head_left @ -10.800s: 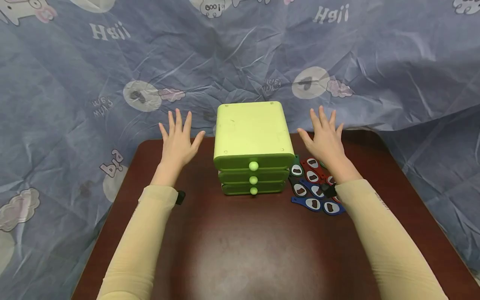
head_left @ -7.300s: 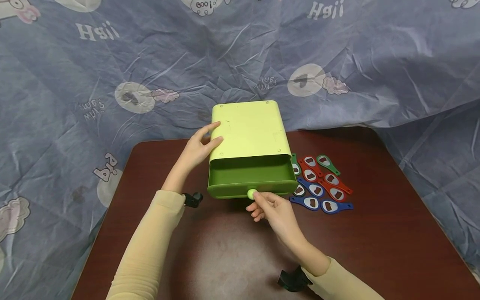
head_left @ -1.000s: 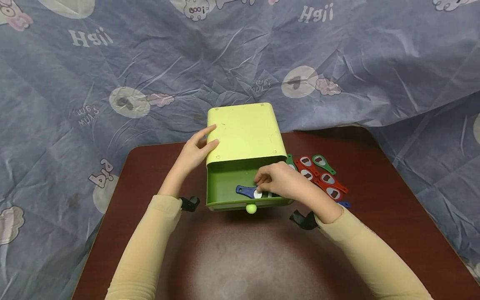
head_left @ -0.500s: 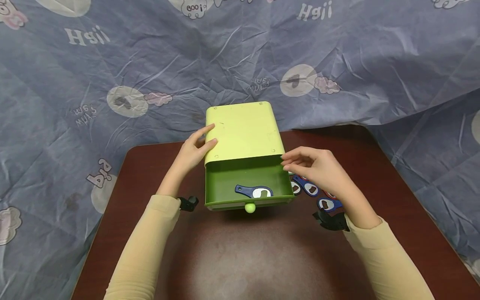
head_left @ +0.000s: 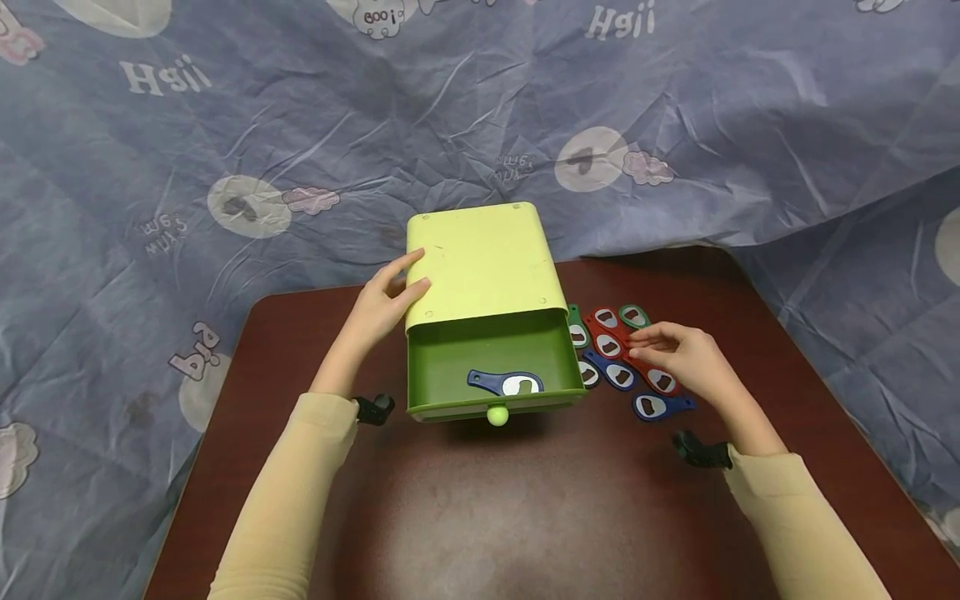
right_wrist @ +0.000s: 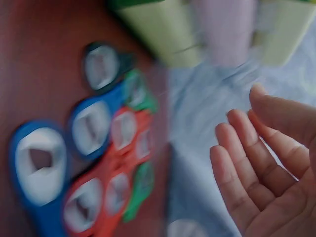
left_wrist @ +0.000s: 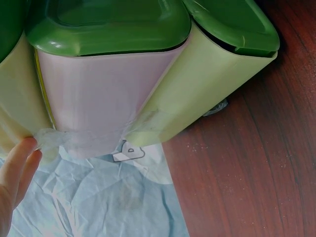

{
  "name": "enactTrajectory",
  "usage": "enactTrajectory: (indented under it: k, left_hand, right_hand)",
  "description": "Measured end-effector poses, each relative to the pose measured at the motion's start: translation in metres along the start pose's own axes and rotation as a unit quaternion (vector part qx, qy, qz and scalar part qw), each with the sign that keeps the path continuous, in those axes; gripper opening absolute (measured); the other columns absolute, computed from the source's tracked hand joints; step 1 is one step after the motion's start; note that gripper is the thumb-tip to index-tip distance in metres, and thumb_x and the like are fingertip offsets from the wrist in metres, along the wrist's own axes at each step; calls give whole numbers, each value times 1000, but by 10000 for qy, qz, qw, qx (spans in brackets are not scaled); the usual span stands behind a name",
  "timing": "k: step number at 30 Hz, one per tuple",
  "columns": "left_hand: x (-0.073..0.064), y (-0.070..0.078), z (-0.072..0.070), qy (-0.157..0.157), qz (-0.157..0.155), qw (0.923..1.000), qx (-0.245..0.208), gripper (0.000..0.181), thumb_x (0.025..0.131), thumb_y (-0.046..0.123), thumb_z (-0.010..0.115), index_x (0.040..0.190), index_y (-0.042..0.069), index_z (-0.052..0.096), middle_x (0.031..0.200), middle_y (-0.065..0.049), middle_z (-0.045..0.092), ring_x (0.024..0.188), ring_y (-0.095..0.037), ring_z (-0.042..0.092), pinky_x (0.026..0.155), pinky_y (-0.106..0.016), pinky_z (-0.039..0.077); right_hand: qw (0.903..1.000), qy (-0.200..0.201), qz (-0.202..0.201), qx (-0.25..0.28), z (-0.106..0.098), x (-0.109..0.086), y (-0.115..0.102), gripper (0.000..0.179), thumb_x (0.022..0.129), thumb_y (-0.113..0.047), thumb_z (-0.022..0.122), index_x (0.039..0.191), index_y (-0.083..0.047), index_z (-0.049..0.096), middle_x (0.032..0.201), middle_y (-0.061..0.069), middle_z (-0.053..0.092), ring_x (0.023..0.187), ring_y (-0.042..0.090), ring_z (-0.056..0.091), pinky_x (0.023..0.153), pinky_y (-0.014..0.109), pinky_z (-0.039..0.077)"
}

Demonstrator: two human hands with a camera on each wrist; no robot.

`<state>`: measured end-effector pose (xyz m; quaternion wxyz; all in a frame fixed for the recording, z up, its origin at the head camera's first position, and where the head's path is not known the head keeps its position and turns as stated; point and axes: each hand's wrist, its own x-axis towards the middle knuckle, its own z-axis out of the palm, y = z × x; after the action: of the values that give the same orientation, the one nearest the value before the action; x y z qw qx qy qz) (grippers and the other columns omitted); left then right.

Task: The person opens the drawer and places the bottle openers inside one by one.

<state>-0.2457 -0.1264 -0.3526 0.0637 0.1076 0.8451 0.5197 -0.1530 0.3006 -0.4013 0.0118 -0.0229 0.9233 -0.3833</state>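
A small drawer cabinet [head_left: 480, 258] has a pale yellow-green top, and its top drawer [head_left: 446, 358] is pulled out. One blue bottle opener [head_left: 491, 382] lies inside, near the drawer's front wall and round knob [head_left: 497, 415]. My left hand [head_left: 372, 310] steadies the cabinet's left side, fingertips at the upper edge; the left wrist view catches those fingers [left_wrist: 19, 165] against the casing. Beyond the cabinet's right side, my right hand [head_left: 688, 360] hovers over a group of bottle openers, fingers loosely bent. The right wrist view shows that palm [right_wrist: 271, 182] holding nothing.
Red openers [head_left: 608, 346], blue openers [head_left: 651, 407], green ones [head_left: 633, 316] and a black one [head_left: 588, 374] lie close together on the dark red-brown table [head_left: 480, 508]. A printed blue cloth [head_left: 360, 150] hangs behind the table.
The drawer was pulled out by its knob and a blue bottle opener was put in it. Since then my right hand has left the drawer and moved right over the openers; the left stays.
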Motion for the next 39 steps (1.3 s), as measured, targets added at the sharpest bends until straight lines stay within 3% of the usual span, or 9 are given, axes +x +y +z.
enactTrajectory:
  k: [5, 11, 15, 22, 31, 39]
  left_hand:
    - [-1, -1, -2, 15, 47, 10000, -12, 57, 95, 47, 61, 148, 41, 42, 162, 3, 25, 141, -26, 43, 103, -52, 47]
    - [1, -2, -3, -26, -7, 10000, -78, 57, 97, 42, 61, 150, 39, 40, 162, 3, 24, 142, -25, 42, 102, -51, 48]
    - [3, -2, -4, -53, -56, 9999, -150, 58, 98, 36, 60, 152, 35, 38, 163, 1, 23, 142, -27, 42, 101, -52, 48]
    - [1, -1, -4, -70, -71, 9999, -83, 58, 98, 39, 60, 151, 37, 38, 163, 1, 23, 141, -27, 43, 103, -52, 47]
    - [1, -1, -4, -52, -45, 9999, -130, 56, 95, 47, 62, 148, 42, 42, 161, 4, 26, 139, -24, 46, 101, -50, 49]
    - [2, -1, -3, -7, -5, 10000, -64, 56, 95, 46, 62, 147, 42, 42, 161, 2, 26, 139, -26, 46, 101, -50, 49]
  right_hand:
    - [9995, -184, 243, 59, 9, -5, 37, 36, 91, -25, 73, 116, 0, 68, 104, 17, 74, 80, -6, 66, 66, 23, 54]
    - [9991, -346, 217, -68, 18, -13, 69, 35, 88, -21, 76, 113, 2, 69, 103, 17, 75, 79, -4, 68, 68, 14, 52]
    - [9981, -407, 313, -338, 23, -18, 82, 36, 86, -25, 77, 112, 0, 70, 103, 15, 75, 83, 8, 71, 70, 16, 51]
    - [9953, -316, 304, -860, 30, -24, 88, 35, 84, -29, 79, 108, -4, 73, 100, 12, 73, 94, 28, 67, 81, 42, 50]
    - [9941, -285, -68, -1043, 40, -30, 88, 33, 74, -12, 85, 101, -1, 69, 101, 16, 61, 94, 31, 60, 81, 44, 49]
    - [9946, -343, 229, -956, 44, -32, 86, 50, 75, -17, 85, 115, 6, 64, 105, 20, 61, 97, 33, 59, 84, 47, 49]
